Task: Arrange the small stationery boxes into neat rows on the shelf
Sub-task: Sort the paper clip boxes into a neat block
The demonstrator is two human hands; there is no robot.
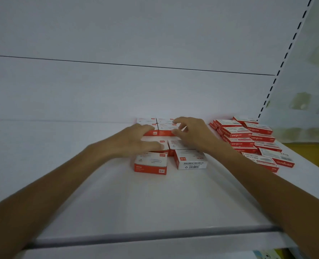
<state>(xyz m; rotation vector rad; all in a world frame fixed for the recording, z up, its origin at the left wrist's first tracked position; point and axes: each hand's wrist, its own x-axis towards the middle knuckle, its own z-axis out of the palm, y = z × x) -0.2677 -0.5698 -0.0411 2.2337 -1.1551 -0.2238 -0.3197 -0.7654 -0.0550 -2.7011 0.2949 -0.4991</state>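
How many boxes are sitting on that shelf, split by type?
Small squarish boxes: 8 showing
Flat wide boxes, partly stacked: at least 10
Total: at least 18

Two forearms are showing bare along their whole visible length, up to the wrists. The left hand (136,139) and the right hand (192,131) are going uncovered as well, with slender fingers (180,120). Blur is softening both hands, so nails and finer detail are not coming through clearly.
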